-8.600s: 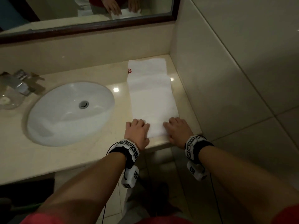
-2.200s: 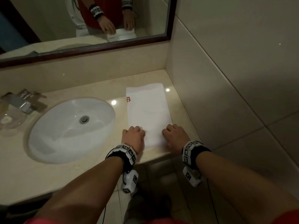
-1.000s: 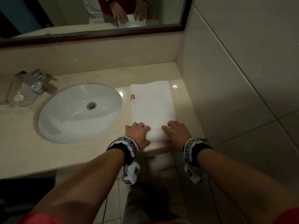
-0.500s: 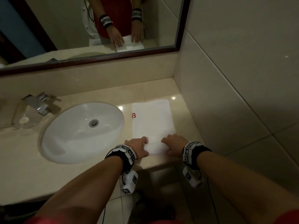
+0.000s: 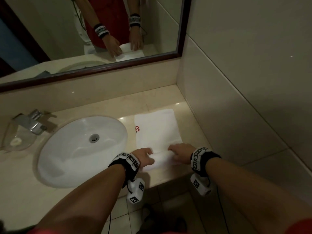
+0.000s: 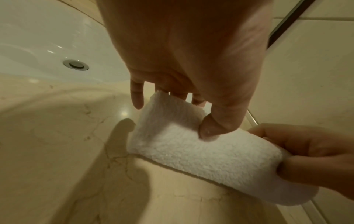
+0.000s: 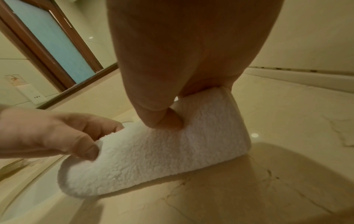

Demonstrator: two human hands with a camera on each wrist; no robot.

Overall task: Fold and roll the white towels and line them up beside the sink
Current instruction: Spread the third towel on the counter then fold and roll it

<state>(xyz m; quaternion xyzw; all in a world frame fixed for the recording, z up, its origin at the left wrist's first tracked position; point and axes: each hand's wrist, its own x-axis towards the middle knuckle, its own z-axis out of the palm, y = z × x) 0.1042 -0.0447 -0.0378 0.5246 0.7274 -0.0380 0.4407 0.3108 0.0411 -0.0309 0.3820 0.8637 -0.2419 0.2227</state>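
Roll begun at lower centre of towel [image 5: 157, 130] — flat length above, right of sink [image 5: 81, 149], unrolled. Left hand [image 5: 143, 157] and right hand [image 5: 180, 153] pinched on the roll ends. No finished rolls visible — lining up outstanding.

A chrome faucet [image 5: 33, 123] stands at the far left of the beige countertop [image 5: 20, 188], a clear glass dish [image 5: 16, 141] just beside it. A dark-framed mirror [image 5: 94, 71] hangs on the far wall.

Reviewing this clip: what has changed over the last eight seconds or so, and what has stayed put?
The towel has been rolled away from the counter edge: its flat part is shorter and the roll thicker. The left hand and right hand still grip the roll's ends. The sink and faucet are unmoved.
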